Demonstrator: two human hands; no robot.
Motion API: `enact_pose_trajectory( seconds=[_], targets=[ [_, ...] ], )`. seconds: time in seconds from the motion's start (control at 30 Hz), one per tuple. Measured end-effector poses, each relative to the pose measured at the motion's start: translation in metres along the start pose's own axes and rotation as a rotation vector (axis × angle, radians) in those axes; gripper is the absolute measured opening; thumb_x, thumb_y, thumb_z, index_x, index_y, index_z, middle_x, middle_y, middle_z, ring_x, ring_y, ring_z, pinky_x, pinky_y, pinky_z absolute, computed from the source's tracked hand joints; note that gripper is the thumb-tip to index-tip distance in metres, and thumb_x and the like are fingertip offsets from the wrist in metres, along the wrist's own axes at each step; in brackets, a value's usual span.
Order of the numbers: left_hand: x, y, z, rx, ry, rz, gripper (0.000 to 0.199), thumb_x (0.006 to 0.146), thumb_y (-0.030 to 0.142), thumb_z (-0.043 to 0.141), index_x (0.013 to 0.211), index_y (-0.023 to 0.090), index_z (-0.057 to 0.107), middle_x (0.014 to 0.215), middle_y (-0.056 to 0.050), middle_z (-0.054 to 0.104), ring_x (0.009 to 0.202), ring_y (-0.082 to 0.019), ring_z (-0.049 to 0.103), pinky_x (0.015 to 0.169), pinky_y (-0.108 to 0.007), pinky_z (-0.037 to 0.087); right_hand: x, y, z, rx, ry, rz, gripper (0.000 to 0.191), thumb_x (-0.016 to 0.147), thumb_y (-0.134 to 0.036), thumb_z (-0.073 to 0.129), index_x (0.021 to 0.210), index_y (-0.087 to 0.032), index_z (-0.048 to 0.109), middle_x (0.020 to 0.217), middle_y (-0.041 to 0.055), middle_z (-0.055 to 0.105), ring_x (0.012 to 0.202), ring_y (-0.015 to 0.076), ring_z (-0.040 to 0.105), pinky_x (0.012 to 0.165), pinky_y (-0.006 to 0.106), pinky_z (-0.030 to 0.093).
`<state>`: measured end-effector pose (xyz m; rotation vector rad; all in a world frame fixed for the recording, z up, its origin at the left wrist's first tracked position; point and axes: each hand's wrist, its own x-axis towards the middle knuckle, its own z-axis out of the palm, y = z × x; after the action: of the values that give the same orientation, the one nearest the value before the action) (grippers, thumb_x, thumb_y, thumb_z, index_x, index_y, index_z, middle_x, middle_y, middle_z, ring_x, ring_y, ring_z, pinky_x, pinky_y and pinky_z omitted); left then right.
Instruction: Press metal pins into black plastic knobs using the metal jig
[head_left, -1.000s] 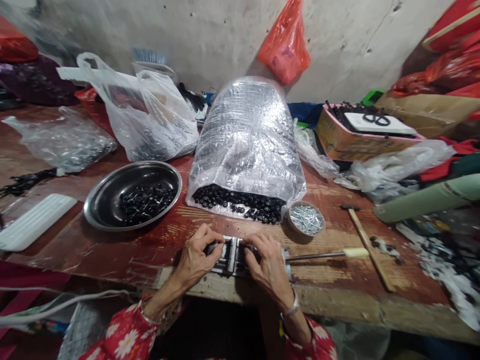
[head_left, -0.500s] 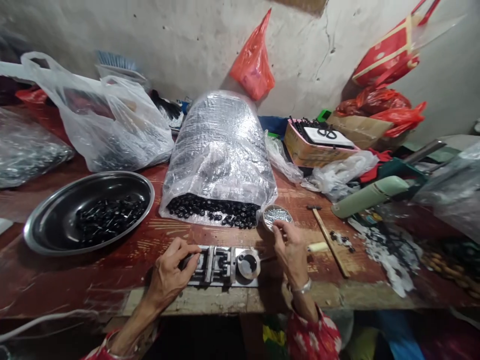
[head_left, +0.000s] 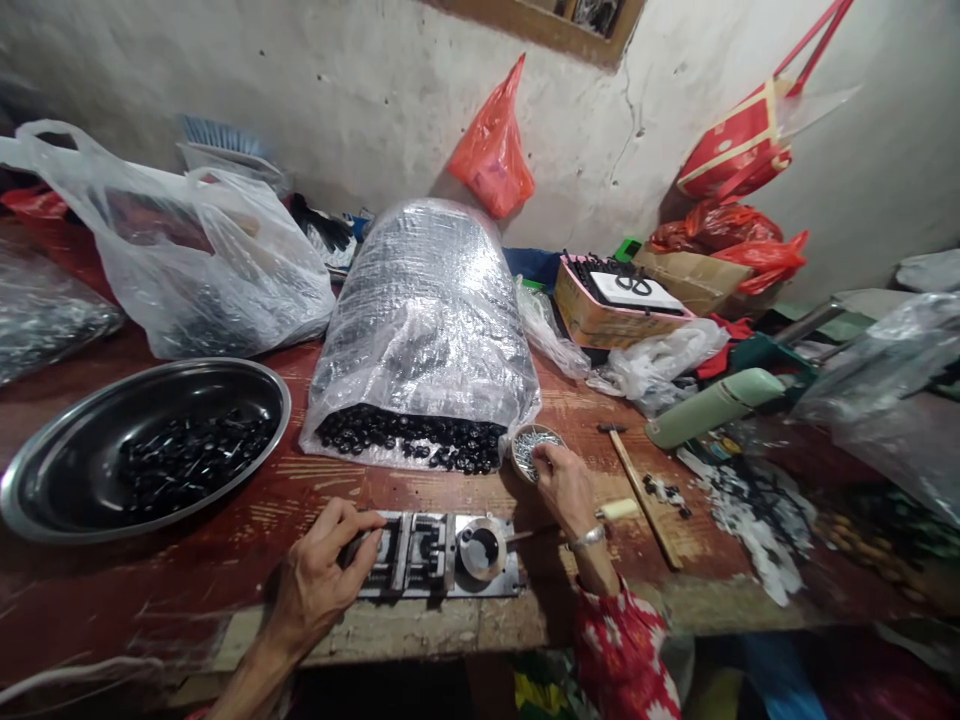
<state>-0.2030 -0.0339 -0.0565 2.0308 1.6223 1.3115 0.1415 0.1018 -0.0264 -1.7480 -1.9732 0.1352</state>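
Silver metal pins (head_left: pixel 535 438) lie in the small bowl (head_left: pixel 522 475), beyond and to the right of the metal fixture (head_left: pixel 444 555), whose long axis runs roughly parallel to the front edge of the bench (head_left: pixel 442 490). Nearer to them is the right hand (head_left: pixel 566 490), its grip narrow at the pins; whether one is held cannot be told. At the fixture's left end, the left hand (head_left: pixel 322 570) curls, its grip narrow, any contents hidden.

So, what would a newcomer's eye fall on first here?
A big, shiny, silvery plastic sack fills the middle, small round black pieces at its mouth. Above it hangs a bright red plastic bag. Nearer, the right hand is at a small round bowl of thin silver pins.
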Motion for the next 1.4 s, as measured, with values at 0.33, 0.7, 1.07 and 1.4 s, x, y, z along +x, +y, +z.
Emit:
enact_pose_trajectory(
  seconds=[0.33, 0.7, 1.07, 1.4],
  targets=[
    [0.0, 0.0, 0.001, 0.008, -0.002, 0.016, 0.013, 0.099, 0.025, 0.059, 0.107, 0.023, 0.069, 0.089, 0.0, 0.055, 0.081, -0.011, 0.06, 0.078, -0.021, 0.049, -0.003, 0.013, -0.01, -0.001, -0.001, -0.038, 0.025, 0.095, -0.026, 0.049, 0.1, -0.021, 0.073, 0.1, 0.0081, 0.078, 0.089, 0.0234, 0.063, 0.082, 0.034, 0.045],
    [-0.001, 0.0, 0.001, 0.014, -0.007, -0.001, 0.014, 0.099, 0.026, 0.058, 0.107, 0.022, 0.07, 0.087, -0.001, 0.055, 0.079, -0.012, 0.06, 0.078, -0.022, 0.05, 0.004, 0.005, -0.011, -0.144, -0.083, -0.064, 0.016, 0.092, -0.02, 0.058, 0.078, -0.022, 0.066, 0.086, 0.0061, 0.069, 0.084, 0.0214, 0.051, 0.075, 0.033, 0.032],
    [-0.003, -0.002, 0.001, 0.014, 0.005, -0.009, 0.015, 0.097, 0.026, 0.059, 0.106, 0.023, 0.071, 0.087, -0.001, 0.057, 0.078, -0.013, 0.061, 0.077, -0.022, 0.05, 0.001, 0.007, -0.011, 0.033, 0.046, -0.011, 0.022, 0.097, -0.029, 0.041, 0.091, -0.02, 0.06, 0.092, 0.0093, 0.069, 0.089, 0.0227, 0.06, 0.081, 0.033, 0.043],
    [-0.001, 0.004, 0.0, 0.016, -0.008, -0.021, 0.017, 0.099, 0.026, 0.056, 0.106, 0.022, 0.071, 0.089, -0.002, 0.057, 0.081, -0.013, 0.062, 0.078, -0.023, 0.052, -0.008, 0.004, -0.012, 0.051, 0.114, 0.027, 0.024, 0.099, -0.034, 0.039, 0.096, -0.02, 0.058, 0.087, 0.0083, 0.068, 0.078, 0.0218, 0.061, 0.073, 0.032, 0.043]
  ],
)
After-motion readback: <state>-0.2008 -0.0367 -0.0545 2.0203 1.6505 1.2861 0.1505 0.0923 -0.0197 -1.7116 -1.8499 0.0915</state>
